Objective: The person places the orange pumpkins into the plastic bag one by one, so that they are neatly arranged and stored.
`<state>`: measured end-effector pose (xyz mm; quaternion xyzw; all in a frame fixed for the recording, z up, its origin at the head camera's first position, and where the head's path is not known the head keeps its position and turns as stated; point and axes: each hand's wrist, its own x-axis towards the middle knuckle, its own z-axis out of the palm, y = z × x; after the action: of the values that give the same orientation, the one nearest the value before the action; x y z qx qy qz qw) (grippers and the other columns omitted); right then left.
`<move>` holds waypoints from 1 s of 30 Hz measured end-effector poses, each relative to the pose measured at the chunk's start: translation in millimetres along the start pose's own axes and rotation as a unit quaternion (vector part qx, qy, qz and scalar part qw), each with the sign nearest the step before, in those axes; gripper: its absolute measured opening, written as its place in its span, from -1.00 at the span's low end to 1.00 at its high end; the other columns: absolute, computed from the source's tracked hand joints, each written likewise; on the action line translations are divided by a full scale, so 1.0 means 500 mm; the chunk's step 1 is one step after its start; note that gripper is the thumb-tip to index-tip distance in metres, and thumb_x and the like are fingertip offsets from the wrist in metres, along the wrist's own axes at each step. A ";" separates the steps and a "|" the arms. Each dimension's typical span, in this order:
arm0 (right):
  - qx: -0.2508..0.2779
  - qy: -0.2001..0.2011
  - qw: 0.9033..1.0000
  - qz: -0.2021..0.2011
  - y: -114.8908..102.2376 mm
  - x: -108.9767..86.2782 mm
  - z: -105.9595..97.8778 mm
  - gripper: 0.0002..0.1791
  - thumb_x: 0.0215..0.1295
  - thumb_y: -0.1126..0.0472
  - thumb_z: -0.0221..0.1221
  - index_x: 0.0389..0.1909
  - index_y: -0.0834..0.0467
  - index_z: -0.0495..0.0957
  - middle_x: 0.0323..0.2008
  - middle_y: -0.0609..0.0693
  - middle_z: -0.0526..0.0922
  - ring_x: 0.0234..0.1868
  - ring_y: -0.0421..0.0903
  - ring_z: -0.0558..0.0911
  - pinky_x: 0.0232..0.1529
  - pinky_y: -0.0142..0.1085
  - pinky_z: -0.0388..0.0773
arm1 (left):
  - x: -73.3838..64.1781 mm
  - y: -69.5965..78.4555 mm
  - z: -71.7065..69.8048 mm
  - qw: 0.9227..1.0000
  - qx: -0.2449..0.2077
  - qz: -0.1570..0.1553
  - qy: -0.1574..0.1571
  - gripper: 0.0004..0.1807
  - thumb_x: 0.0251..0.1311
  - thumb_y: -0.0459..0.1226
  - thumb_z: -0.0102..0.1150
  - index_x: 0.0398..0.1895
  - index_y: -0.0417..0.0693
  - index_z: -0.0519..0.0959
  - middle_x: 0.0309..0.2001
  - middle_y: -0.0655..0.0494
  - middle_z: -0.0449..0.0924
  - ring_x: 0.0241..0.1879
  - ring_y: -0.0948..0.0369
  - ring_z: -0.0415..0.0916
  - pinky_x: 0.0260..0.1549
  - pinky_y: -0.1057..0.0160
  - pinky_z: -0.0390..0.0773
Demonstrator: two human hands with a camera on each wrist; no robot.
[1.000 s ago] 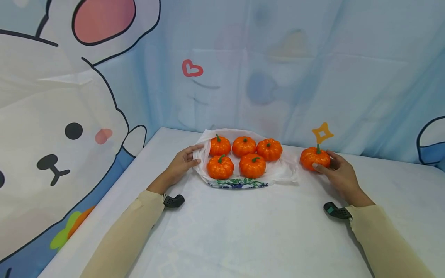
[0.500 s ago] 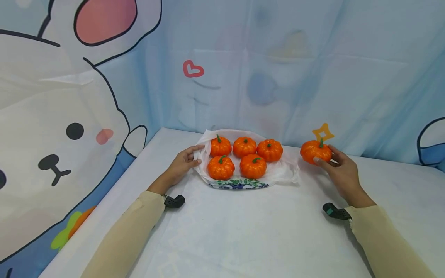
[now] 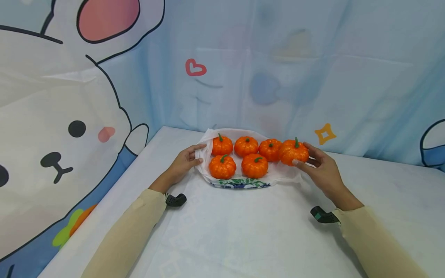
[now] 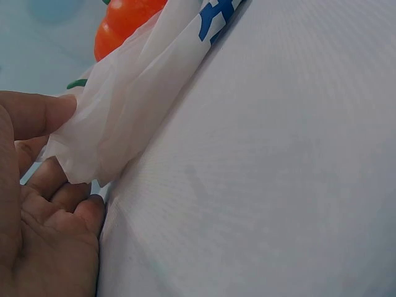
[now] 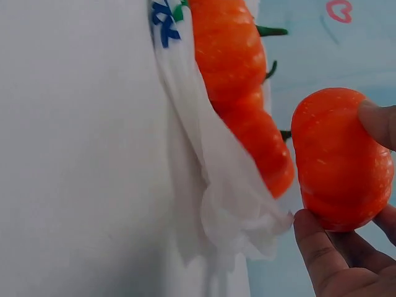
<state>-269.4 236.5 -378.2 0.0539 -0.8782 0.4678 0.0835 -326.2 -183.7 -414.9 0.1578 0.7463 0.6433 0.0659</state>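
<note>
An orange pumpkin with a green stem is gripped between the thumb and fingers of my right hand, raised over the right edge of a white plastic bag. Several more small pumpkins lie on or in that bag, arranged in two rows. My left hand pinches the bag's left edge; in the left wrist view its thumb presses the thin plastic. In the right wrist view the held pumpkin is apart from the others.
A white cloth covers the table. Behind it hangs a light blue curtain printed with a rabbit, a heart and a star. Blue and green print shows on the bag's front edge.
My right hand has lifted the pumpkin off the table on the right and carried it left to above the bag's right side. The left hand keeps its place on the bag.
</note>
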 end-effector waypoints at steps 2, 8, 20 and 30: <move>-0.009 -0.011 1.000 -0.001 -0.002 -0.002 0.009 -0.11 0.33 -0.12 0.21 0.56 0.04 0.03 0.43 0.28 0.26 0.33 0.27 0.38 -0.10 -0.71 0.47 | 0.001 -0.001 0.000 1.000 -0.003 0.001 -0.003 -0.40 0.34 -0.42 0.10 0.45 -0.08 0.29 0.34 -0.22 0.40 0.00 0.32 0.52 -0.09 0.47 0.58; -0.028 -0.026 0.999 0.000 0.002 -0.006 0.025 -0.10 0.32 -0.10 0.22 0.55 0.07 0.04 0.43 0.28 0.26 0.31 0.30 0.41 -0.07 -0.65 0.50 | 0.003 -0.003 0.001 1.000 -0.001 -0.003 0.000 -0.40 0.33 -0.44 0.10 0.44 -0.08 0.29 0.36 -0.18 0.39 0.03 0.29 0.51 -0.07 0.48 0.57; -0.046 -0.065 0.997 -0.014 0.008 -0.006 0.042 -0.13 0.29 -0.07 0.27 0.53 0.06 0.11 0.41 0.27 0.29 0.27 0.28 0.45 0.09 -0.14 0.61 | 0.001 0.000 0.001 1.000 0.001 0.001 0.000 -0.40 0.34 -0.43 0.10 0.45 -0.07 0.29 0.36 -0.18 0.38 0.06 0.27 0.50 -0.07 0.47 0.57; -0.048 -0.097 0.994 -0.016 -0.007 -0.012 0.065 -0.09 0.28 -0.04 0.29 0.53 0.15 0.08 0.44 0.27 0.26 0.29 0.27 0.44 0.20 0.05 0.49 | 0.003 -0.002 0.001 1.000 0.001 -0.001 0.001 -0.41 0.34 -0.43 0.09 0.44 -0.06 0.30 0.42 -0.10 0.32 0.15 0.19 0.45 -0.06 0.50 0.56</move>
<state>-266.1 207.7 -394.4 0.1093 -0.9026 0.4162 0.0082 -327.6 -183.0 -415.9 0.1564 0.7469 0.6429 0.0657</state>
